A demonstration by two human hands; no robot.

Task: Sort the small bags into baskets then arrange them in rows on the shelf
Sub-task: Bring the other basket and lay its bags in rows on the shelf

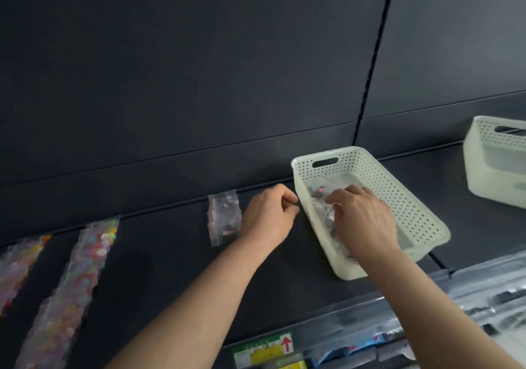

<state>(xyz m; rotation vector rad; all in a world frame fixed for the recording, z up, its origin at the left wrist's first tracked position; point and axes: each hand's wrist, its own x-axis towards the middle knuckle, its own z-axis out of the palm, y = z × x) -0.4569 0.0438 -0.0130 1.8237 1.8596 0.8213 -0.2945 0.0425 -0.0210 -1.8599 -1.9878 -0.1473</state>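
Setting small bags out in rows on the shelf (170, 269)

Two rows of bright bags (85, 269) lie far left, then a short row of bags (223, 217). The left hand (269, 217) is curled, nothing visible in it, just beside the basket (412, 206). The right hand (361, 220) reaches inside, fingers bent onto the loose bags (318, 195); whether it grips one I cannot tell. A second basket (495, 163) stands far right. Next, probably: lift one bag cleanly and extend the short row.

Forearms extended, left hand (269, 217) curled closed, right hand (361, 220) palm down, fingers bent
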